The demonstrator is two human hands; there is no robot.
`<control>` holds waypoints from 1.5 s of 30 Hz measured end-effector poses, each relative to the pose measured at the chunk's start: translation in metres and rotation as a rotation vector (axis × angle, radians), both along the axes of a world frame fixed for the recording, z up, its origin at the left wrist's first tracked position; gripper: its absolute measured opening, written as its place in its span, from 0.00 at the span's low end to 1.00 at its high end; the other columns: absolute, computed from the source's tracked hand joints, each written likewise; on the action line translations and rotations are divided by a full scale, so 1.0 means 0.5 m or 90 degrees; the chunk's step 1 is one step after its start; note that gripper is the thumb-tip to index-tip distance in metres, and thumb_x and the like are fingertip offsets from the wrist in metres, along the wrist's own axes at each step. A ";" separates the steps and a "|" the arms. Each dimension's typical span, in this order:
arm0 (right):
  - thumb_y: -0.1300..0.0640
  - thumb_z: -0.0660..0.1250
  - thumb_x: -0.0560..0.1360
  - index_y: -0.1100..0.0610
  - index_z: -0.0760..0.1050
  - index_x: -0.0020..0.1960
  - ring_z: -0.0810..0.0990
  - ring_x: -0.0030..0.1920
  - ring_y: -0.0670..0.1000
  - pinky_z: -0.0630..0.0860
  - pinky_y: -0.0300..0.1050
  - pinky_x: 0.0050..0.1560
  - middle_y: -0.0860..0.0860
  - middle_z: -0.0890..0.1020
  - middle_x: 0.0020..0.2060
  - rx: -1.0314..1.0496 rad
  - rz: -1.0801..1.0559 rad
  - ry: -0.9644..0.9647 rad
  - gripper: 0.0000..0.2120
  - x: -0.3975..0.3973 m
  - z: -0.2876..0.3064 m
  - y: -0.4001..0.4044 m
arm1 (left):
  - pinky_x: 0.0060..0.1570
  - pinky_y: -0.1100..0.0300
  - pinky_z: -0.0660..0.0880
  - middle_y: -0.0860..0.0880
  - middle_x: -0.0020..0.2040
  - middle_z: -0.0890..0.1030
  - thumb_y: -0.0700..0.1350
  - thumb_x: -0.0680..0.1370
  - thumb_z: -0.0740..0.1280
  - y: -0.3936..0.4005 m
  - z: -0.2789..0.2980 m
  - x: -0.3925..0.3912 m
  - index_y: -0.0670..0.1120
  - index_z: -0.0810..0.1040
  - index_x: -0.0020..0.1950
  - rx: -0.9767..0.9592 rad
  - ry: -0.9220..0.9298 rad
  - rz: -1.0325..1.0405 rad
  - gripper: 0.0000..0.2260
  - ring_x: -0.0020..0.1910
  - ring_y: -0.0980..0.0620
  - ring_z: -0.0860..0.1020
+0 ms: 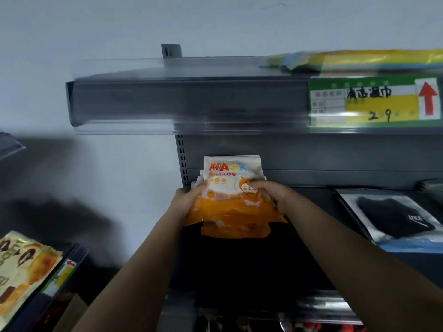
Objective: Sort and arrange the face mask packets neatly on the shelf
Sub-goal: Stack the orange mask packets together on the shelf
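Gripped a stack of orange-and-white mask packets (233, 195) between both hands at the left end of the dark shelf (311, 267), close to the slotted upright (181, 159) at 11 o'clock. Left hand (185, 200) curled round the stack's left edge, right hand (271, 191) clamped over its right edge, thumb on the front face. Stood tilted, long axis running 12 to 6 o'clock, "MASK" heading toward 12, orange hems splayed toward 6. Best done, judging by those ragged hems, by squeezing the edges flush, tapping the bottoms level on the shelf, then seating the stack square. Black mask packet (395, 216) lay flat, well apart at 3 o'clock.
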State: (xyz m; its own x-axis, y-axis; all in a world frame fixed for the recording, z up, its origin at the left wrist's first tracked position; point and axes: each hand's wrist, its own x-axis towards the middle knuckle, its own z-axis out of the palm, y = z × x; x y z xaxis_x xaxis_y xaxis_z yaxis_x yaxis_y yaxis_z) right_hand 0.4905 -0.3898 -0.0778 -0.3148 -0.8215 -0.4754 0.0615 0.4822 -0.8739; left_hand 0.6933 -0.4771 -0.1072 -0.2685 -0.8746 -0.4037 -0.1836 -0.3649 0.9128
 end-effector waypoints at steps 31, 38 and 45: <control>0.51 0.71 0.71 0.55 0.78 0.53 0.83 0.45 0.57 0.79 0.52 0.44 0.56 0.86 0.41 -0.052 -0.006 -0.182 0.13 0.022 -0.024 0.070 | 0.42 0.52 0.80 0.42 0.58 0.80 0.51 0.68 0.74 0.054 -0.011 0.034 0.44 0.68 0.68 0.033 0.133 -0.090 0.32 0.54 0.43 0.80; 0.58 0.75 0.65 0.50 0.66 0.68 0.83 0.51 0.58 0.81 0.54 0.45 0.55 0.81 0.57 -0.246 -0.041 -0.165 0.34 0.015 -0.045 0.109 | 0.57 0.44 0.76 0.46 0.62 0.75 0.40 0.71 0.72 0.093 0.017 0.038 0.51 0.58 0.72 -0.124 0.194 -0.114 0.34 0.57 0.44 0.78; 0.67 0.76 0.54 0.53 0.63 0.69 0.81 0.56 0.53 0.81 0.44 0.47 0.54 0.80 0.58 -0.419 0.032 -0.018 0.46 -0.020 -0.012 0.154 | 0.53 0.50 0.79 0.50 0.62 0.76 0.40 0.60 0.76 0.121 0.055 0.014 0.54 0.57 0.73 -0.356 0.148 -0.218 0.47 0.60 0.50 0.78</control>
State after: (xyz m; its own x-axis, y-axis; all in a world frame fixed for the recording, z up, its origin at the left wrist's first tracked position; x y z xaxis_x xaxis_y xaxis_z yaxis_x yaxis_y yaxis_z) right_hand 0.4804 -0.3127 -0.0840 -0.2636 -0.9566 0.1241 0.0804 -0.1499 -0.9854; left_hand 0.7001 -0.4166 -0.0796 -0.5914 -0.7852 0.1835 0.0180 0.2147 0.9765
